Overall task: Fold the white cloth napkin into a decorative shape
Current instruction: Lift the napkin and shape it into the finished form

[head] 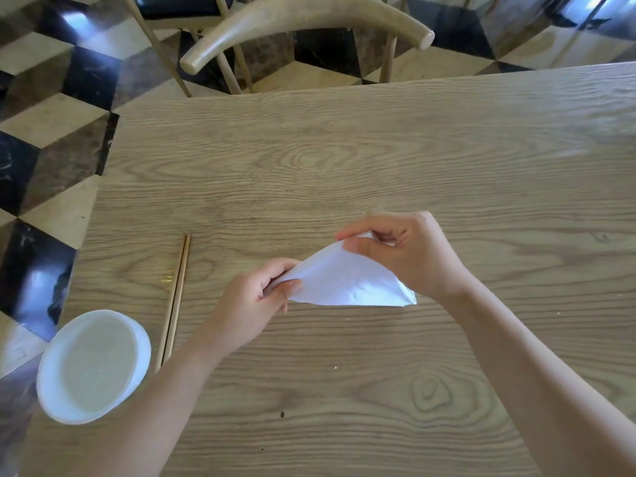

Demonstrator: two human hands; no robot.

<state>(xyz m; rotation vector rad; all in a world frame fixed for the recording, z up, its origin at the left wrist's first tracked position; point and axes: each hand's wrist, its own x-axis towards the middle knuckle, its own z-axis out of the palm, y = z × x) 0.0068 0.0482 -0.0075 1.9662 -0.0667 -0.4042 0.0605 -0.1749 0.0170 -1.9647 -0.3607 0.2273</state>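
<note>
The white cloth napkin (pixel 347 278) is folded into a small triangular shape and held just above the wooden table (pixel 344 160). My left hand (pixel 256 299) pinches its left corner between thumb and fingers. My right hand (pixel 409 253) pinches the upper tip with thumb and forefinger, its palm covering the napkin's right side. The lower right corner of the cloth pokes out under my right wrist.
A pair of wooden chopsticks (pixel 175 297) lies to the left of my hands. A white bowl (pixel 93 366) sits at the table's left edge. A wooden chair (pixel 303 25) stands beyond the far edge, on a checkered floor (pixel 51 98).
</note>
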